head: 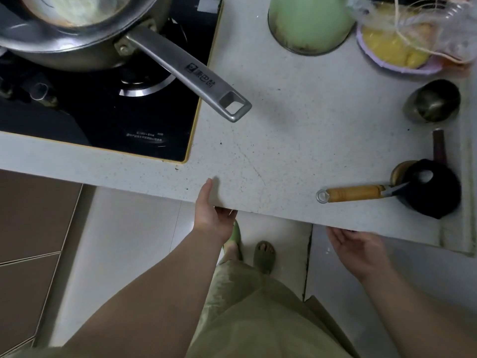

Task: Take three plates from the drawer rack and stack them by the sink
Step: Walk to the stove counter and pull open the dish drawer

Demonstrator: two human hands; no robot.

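No plate, drawer rack or sink shows in the head view. My left hand (pixel 210 213) is at the front edge of the pale speckled countertop (pixel 296 151). Its thumb lies on top and its fingers reach under the edge, holding nothing visible. My right hand (pixel 358 250) is lower and to the right, just below the counter edge. It is palm up with fingers apart, and the fingertips are hidden under the counter. Whatever is beneath the counter is out of sight.
A steel pan sits on the black stove (pixel 103 120), its long handle (pixel 191 71) jutting over the counter. A green bowl (pixel 307 19), bagged yellow food (pixel 395 47), a metal cup (pixel 433 100) and a wooden-handled tool (pixel 353 193) lie to the right. Brown cabinet fronts (pixel 31 228) are at left.
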